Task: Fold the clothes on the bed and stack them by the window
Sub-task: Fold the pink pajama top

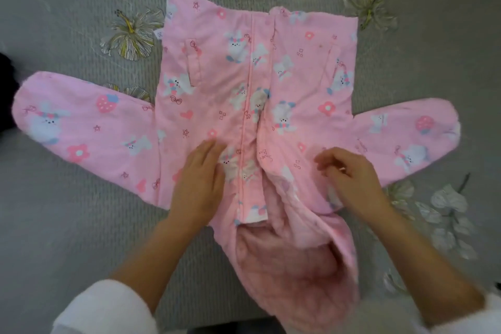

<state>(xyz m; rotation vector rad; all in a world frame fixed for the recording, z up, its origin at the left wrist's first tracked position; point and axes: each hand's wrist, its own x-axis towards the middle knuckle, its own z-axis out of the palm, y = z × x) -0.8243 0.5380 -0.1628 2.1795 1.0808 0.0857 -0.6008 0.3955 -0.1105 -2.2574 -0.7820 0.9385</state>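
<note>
Jacket (217,84): front-up on bed (67,225), sleeves out, under both hands.
Left hand (199,179): flat, pressing beside zip (250,89).
Right hand (349,173): on right panel, fingers curled; blurred, grip unclear.

I look down at a grey bed cover (67,211) with thin lines all over it. Pale flowers (130,35) are printed on it. One has yellow in it. More pale leaves (450,214) are on my right. A dark thing (6,95) sits at the left edge. The light is soft.
</note>
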